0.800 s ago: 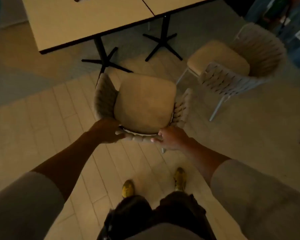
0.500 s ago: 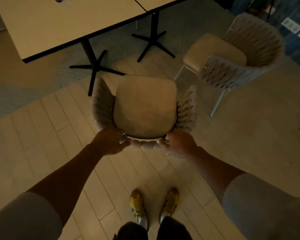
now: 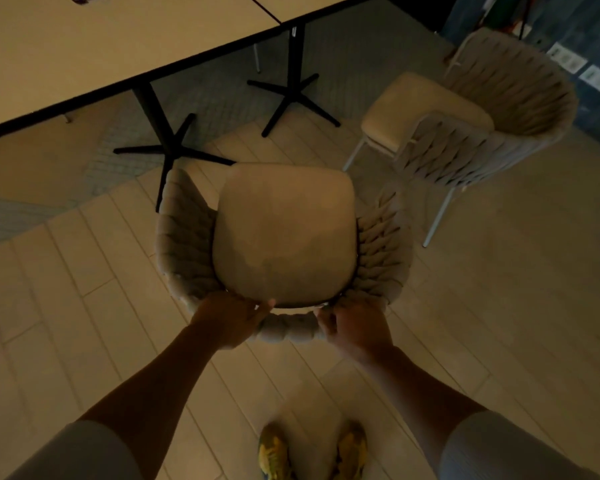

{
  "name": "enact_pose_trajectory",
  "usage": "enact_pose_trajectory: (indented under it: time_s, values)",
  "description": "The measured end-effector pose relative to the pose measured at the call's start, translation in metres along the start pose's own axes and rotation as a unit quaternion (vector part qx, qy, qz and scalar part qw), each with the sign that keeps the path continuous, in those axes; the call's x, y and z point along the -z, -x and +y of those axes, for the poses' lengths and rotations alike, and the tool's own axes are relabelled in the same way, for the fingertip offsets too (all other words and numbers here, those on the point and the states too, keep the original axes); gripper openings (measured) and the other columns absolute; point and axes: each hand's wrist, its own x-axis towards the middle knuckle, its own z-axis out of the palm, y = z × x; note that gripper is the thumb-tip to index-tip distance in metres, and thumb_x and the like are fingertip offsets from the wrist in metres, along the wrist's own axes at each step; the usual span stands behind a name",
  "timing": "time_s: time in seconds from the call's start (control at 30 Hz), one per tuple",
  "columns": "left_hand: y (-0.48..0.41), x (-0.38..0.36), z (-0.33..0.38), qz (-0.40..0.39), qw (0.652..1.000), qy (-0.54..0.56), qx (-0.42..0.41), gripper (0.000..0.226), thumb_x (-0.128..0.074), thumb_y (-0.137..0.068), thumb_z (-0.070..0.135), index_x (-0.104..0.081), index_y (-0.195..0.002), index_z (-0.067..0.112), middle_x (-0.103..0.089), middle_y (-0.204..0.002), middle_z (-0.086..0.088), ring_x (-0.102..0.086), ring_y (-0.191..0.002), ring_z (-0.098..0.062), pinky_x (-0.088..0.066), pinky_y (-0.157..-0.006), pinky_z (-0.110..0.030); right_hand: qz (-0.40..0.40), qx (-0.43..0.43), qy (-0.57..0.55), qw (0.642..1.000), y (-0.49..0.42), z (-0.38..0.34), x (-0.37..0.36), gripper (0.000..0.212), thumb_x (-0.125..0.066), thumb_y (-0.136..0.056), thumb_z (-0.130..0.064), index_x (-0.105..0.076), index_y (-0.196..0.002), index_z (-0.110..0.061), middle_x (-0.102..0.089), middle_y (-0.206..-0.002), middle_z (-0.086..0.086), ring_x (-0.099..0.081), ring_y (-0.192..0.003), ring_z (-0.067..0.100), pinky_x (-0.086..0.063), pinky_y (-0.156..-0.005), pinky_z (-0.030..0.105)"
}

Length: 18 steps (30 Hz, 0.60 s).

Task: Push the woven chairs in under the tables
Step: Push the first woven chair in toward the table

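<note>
Both arms stretched forward and down, elbows nearly straight. Left hand (image 3: 227,320) curled closed over the woven backrest rim of the near chair (image 3: 284,233), thumb pointing inward; right hand (image 3: 355,327) closed on the same rim, fingers wrapped over the top. Chair stands on the plank floor (image 3: 66,306), its front edge near the black cross foot of the left table (image 3: 118,43), not under it. 2nd woven chair (image 3: 471,123) well apart at right. Versus 0.5 s ago: grip unchanged, chair and tables sit lower in view, shoes (image 3: 312,452) side by side.
</note>
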Motion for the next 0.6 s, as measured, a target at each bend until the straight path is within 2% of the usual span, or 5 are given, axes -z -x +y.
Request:
enact_pose_trajectory:
  time_s: [0.07,0.17,0.37,0.43,0.6]
  values:
    - [0.0,-0.012,0.003,0.024,0.999,0.017,0.038,0.069,-0.011,-0.099,0.071,-0.067,-0.098,0.031,-0.064,-0.083,0.006,-0.063,-0.079,-0.019,-0.054,-0.079,-0.035,-0.005,0.011,0.026,1.0,-0.002,0.004,-0.01,0.068,-0.027,-0.105,-0.059,-0.072,-0.07,-0.022,-0.071,-0.071,-0.001,-0.065,-0.079,0.023,-0.042,-0.084,0.039]
    - [-0.002,-0.035,0.004,0.083,0.996,0.003,0.027,0.067,-0.01,-0.099,0.067,-0.067,-0.093,0.033,-0.07,-0.079,0.006,-0.066,-0.072,-0.018,-0.056,-0.067,-0.034,-0.006,0.049,0.037,0.998,-0.005,0.008,-0.019,0.071,-0.016,-0.107,-0.055,-0.075,-0.082,-0.025,-0.075,-0.076,-0.003,-0.066,-0.079,0.021,-0.039,-0.097,0.04]
    - [-0.001,-0.029,0.011,0.101,0.993,-0.042,0.052,0.05,-0.026,-0.093,0.057,-0.064,-0.079,0.027,-0.062,-0.069,0.003,-0.059,-0.062,-0.019,-0.042,-0.053,-0.028,0.022,0.083,0.053,0.995,-0.012,0.012,-0.016,0.022,-0.064,-0.085,-0.033,-0.06,-0.066,-0.022,-0.059,-0.051,-0.003,-0.054,-0.046,0.022,-0.045,-0.074,0.036]
    - [-0.003,-0.03,0.01,0.109,0.992,-0.047,0.051,0.047,-0.029,-0.094,0.055,-0.061,-0.075,0.026,-0.053,-0.065,0.002,-0.051,-0.061,-0.019,-0.044,-0.055,-0.028,0.02,0.085,0.048,0.995,-0.015,0.014,-0.021,0.024,-0.067,-0.082,-0.03,-0.058,-0.062,-0.022,-0.057,-0.049,-0.002,-0.053,-0.044,0.022,-0.046,-0.074,0.037]
    - [-0.008,-0.036,0.005,0.107,0.993,-0.041,0.039,0.055,-0.025,-0.092,0.054,-0.069,-0.08,0.023,-0.066,-0.069,0.005,-0.063,-0.063,-0.018,-0.052,-0.058,-0.028,0.05,0.117,0.032,0.991,-0.019,0.02,-0.034,0.018,-0.068,-0.078,-0.022,-0.057,-0.064,-0.021,-0.06,-0.052,0.002,-0.056,-0.047,0.023,-0.048,-0.072,0.037]
